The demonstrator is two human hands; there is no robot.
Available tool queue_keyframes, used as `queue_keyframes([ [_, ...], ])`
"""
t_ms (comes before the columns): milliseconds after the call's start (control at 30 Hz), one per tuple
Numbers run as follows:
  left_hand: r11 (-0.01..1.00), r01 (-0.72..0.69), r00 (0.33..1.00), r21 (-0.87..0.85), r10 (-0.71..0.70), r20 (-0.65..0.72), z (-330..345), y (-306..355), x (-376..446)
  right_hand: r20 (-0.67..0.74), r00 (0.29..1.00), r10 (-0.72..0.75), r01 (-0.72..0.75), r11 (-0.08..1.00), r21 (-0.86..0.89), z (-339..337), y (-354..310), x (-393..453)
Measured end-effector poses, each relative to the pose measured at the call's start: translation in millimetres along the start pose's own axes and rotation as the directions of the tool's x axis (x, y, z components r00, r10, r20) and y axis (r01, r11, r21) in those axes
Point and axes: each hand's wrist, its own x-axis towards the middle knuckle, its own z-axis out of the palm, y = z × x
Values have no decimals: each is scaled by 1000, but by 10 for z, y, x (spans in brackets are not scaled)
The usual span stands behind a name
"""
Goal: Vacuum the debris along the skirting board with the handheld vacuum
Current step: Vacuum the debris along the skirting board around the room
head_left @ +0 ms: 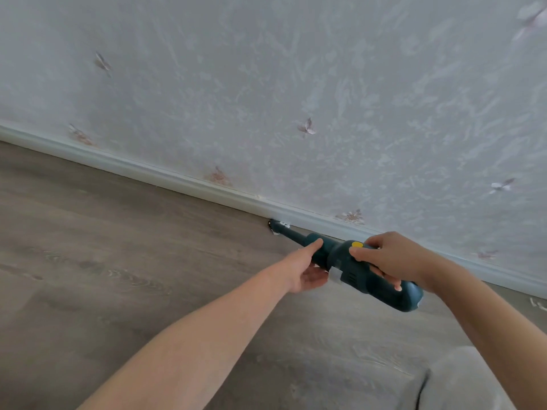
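Note:
A dark teal handheld vacuum (352, 267) with a yellow button lies low over the wooden floor, pointing left along the white skirting board (183, 182). Its narrow black nozzle (281, 230) touches the floor right at the board's foot. Small white scraps of debris (284, 224) lie around the nozzle tip. My right hand (393, 258) grips the vacuum's rear handle from above. My left hand (307, 270) cups the front of the body from below, with the thumb resting on top.
A pale textured wall (296, 84) with small flower marks rises behind the skirting board. Grey-brown wooden floor (103, 247) spreads to the left. More white scraps (537, 303) lie by the board at far right. A grey cushion-like edge (461, 380) sits bottom right.

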Motion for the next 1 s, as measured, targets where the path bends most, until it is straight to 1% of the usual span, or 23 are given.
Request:
queue_keyframes([
  [67,1000,-17,1000,-14,17,15,98,-30,33,-7,1000,6,-6,1000,3,-22,51,-3],
  [200,998,-53,998,-23,52,-35,-9,-37,122,15,1000,-15,14,999,36,6,-5,65],
  [300,996,-85,994,-10,84,-69,-130,-40,173,28,998,-52,53,998,-22,1,-41,80],
  [367,995,-92,992,-34,89,-86,-140,-55,186,40,996,-80,81,996,-37,28,-78,80],
  [567,980,-157,966,-122,127,-223,-298,-3,220,48,984,-169,172,982,-80,347,-389,199],
  [633,980,-156,968,-125,126,-217,-324,30,188,47,986,-162,165,983,-82,354,-415,216],
  [700,986,-132,977,-102,112,-181,-263,20,157,45,989,-141,145,985,-89,286,-349,165],
  [767,992,-102,987,-76,91,-135,-143,-8,137,17,992,-123,124,988,-93,204,-228,76],
  [833,992,-88,993,-86,81,-84,13,-49,115,-28,994,-101,98,991,-93,122,-70,-38],
  [900,985,-114,991,-132,103,-81,167,-122,129,-60,995,-82,79,995,-54,25,102,-149],
  [1000,950,-232,971,-210,216,-100,356,-232,134,-83,995,-49,56,995,79,-155,273,-307],
])
